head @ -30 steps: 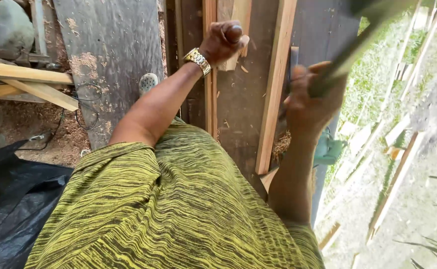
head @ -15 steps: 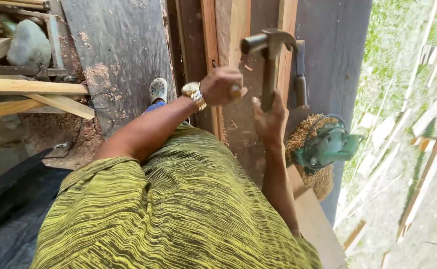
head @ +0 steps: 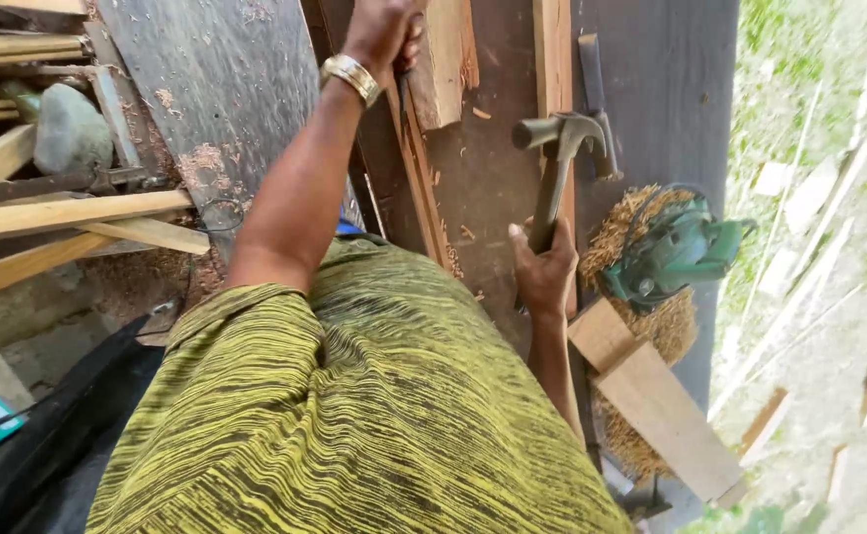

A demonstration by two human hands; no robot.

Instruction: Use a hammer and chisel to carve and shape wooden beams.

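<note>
While no packaging shows, right hand (head: 544,272) fingers wrap the grey metal claw hammer (head: 555,168) above the dark wooden workbench (head: 493,188); left hand (head: 382,32) fingers close on a narrow pale timber strip (head: 416,168). Green power saw (head: 671,252) on sawdust, nearby; outdoors.

The left arm stretches forward, bare from the short striped sleeve, elbow nearly straight, a gold band on the wrist. The left hand (head: 382,32) is curled shut at the end of that reach, knuckles up and fingers wrapped under. The right arm hangs closer to the body with the elbow bent, and the right hand (head: 542,269) is closed in a fist, thumb lying along the top and pointing forward.
</note>
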